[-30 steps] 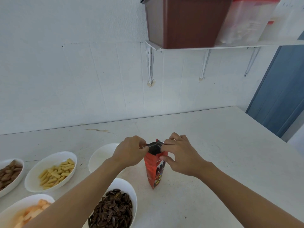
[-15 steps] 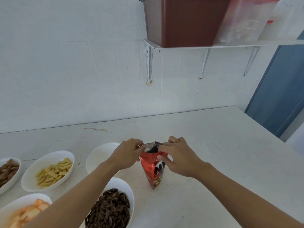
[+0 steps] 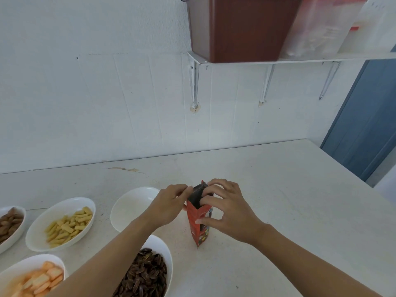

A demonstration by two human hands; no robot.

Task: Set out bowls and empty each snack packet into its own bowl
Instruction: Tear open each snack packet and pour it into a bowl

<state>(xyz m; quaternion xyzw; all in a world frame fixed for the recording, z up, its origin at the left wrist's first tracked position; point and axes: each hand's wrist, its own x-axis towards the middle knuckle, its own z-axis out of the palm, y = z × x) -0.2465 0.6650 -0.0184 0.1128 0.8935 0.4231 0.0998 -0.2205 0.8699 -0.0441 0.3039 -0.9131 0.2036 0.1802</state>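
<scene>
A red snack packet (image 3: 198, 228) stands upright on the white counter (image 3: 278, 211), its top torn open and dark inside. My left hand (image 3: 171, 202) pinches the left edge of the packet's mouth. My right hand (image 3: 227, 209) grips the right side, with fingers at the mouth and thumb on the packet's front. An empty white bowl (image 3: 130, 209) sits just left of the packet, partly behind my left wrist.
Filled white bowls line the left: dark seeds (image 3: 145, 275), yellow sticks (image 3: 62, 224), orange crackers (image 3: 32, 279) and brown pieces (image 3: 9, 224). A shelf (image 3: 300, 60) with a brown bin (image 3: 240, 26) and translucent tubs hangs overhead. The counter's right edge meets a blue door (image 3: 368, 125).
Both hands have pulled the packet's mouth wider open. My right hand has slid lower down the packet's side.
</scene>
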